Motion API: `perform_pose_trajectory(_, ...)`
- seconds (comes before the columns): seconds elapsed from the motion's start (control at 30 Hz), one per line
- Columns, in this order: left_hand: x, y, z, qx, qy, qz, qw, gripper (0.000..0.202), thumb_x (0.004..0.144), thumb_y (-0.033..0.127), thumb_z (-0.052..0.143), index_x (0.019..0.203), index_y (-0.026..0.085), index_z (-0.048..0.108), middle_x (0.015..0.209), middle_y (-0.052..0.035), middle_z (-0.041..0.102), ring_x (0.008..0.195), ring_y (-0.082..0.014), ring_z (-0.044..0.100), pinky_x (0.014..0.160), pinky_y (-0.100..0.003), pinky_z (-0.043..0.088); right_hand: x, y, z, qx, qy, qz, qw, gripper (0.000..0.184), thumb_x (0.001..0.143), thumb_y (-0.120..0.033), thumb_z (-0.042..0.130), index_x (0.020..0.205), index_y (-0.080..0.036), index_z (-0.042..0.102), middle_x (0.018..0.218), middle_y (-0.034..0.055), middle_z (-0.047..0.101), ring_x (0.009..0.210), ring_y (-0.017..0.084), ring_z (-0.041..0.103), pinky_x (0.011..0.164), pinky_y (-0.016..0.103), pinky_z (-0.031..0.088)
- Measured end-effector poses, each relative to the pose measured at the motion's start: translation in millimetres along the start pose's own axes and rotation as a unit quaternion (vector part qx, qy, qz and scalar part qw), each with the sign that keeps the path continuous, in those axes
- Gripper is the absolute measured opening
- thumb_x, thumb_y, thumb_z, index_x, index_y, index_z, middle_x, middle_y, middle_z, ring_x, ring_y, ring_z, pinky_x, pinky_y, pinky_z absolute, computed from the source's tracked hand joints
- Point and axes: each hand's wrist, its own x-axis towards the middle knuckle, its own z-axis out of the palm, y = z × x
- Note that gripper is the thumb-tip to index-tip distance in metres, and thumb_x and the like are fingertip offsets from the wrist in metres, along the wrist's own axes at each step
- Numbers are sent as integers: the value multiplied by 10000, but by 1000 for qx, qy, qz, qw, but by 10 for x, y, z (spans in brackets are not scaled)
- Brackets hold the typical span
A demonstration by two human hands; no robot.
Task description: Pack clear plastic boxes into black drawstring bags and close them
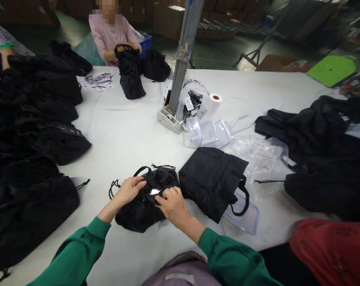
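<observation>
A black drawstring bag [141, 216] lies on the white table in front of me, its mouth facing up and its corded ends sticking out. My left hand [130, 190] pinches the left side of the mouth, fingers closed on the fabric. On the right side, my right hand [174, 204] grips the edge, fingers bent over the cloth. Between the hands a bright, shiny patch [154, 192] shows in the opening; I cannot tell what it is. Touching this bag on the right is a black tote-shaped bag [211, 178] with loop handles, lying on its side.
Black bags [28, 131] are heaped along the left, and more black fabric [314, 155] on the right. Clear plastic pouches [210, 133], a tape dispenser [169, 120], a metal post [181, 59] and a label roll [214, 102] stand mid-table. A co-worker [113, 33] handles a bag opposite.
</observation>
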Motion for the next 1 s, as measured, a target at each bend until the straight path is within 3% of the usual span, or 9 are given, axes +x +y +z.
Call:
perform_pose_trajectory(0.1, -48, 20, -3, -21, 4, -4, 1000, 404, 820, 529, 478, 842, 157, 636, 703, -27, 653, 656, -206, 582, 598, -282, 406, 64, -62, 6, 28, 11, 2, 1000, 234, 806, -337, 719, 963, -195, 617, 1014, 75, 615, 952, 214, 521, 900, 407, 318)
perform_pose_trajectory(0.17, -110, 57, -29, -6, 10, -9, 1000, 413, 785, 557, 544, 889, 165, 621, 740, -23, 660, 689, -209, 586, 628, -285, 410, 134, -89, 21, 31, 3, 6, 999, 294, 811, -334, 712, 1036, -183, 598, 980, 70, 632, 932, 212, 536, 942, 429, 304)
perform_pose_trajectory(0.23, -184, 90, -68, 43, 7, -8, 999, 415, 745, 562, 611, 908, 180, 602, 760, -12, 649, 709, -204, 574, 645, -285, 399, 187, -105, 44, 32, -4, 7, 999, 239, 853, -335, 658, 1035, -191, 600, 887, 47, 639, 861, 200, 545, 943, 441, 303)
perform_pose_trajectory(0.3, -237, 102, -98, 89, -15, 9, 996, 353, 765, 540, 592, 845, 197, 582, 728, 8, 610, 682, -185, 539, 629, -279, 369, 205, -114, 66, 45, 0, -20, 999, 114, 907, -261, 566, 994, -204, 612, 859, 32, 645, 859, 186, 554, 967, 445, 291)
perform_pose_trajectory(0.37, -240, 83, -102, 95, -26, 20, 995, 311, 819, 499, 504, 720, 205, 522, 638, 31, 526, 621, -163, 483, 595, -272, 329, 196, -116, 80, 63, 8, -65, 996, 166, 913, -137, 488, 995, -205, 616, 872, 29, 656, 909, 168, 565, 992, 424, 288)
perform_pose_trajectory(0.5, -131, -28, -42, 22, 1, 0, 1000, 338, 828, 479, 440, 630, 212, 382, 583, 50, 367, 577, -144, 399, 574, -262, 303, 175, -99, 100, 74, 4, -121, 990, 229, 899, -73, 450, 984, -191, 627, 883, 44, 667, 908, 145, 581, 841, 324, 378)
perform_pose_trajectory(0.63, -75, -81, 16, -11, -6, 5, 1000, 347, 827, 502, 442, 645, 210, 394, 595, 48, 368, 590, -144, 386, 583, -259, 314, 202, -99, 169, 100, 26, -72, 992, 225, 912, -80, 434, 931, -187, 631, 825, 29, 681, 798, 131, 601, 710, 306, 374)
perform_pose_trajectory(0.8, -160, 0, 7, -23, -20, 12, 999, 344, 849, 480, 438, 647, 208, 378, 601, 50, 351, 584, -136, 353, 558, -253, 281, 242, -150, 277, 135, 86, -10, 987, 187, 896, -98, 470, 925, -173, 638, 835, 35, 709, 756, 153, 622, 693, 326, 382)
perform_pose_trajectory(1.0, -207, 84, -65, -5, -55, 44, 997, 363, 882, 459, 417, 639, 207, 322, 607, 54, 293, 580, -127, 310, 550, -255, 255, 252, -140, 295, 147, 86, 16, 985, 167, 928, -155, 474, 864, -175, 627, 789, 35, 708, 735, 152, 633, 706, 318, 403)
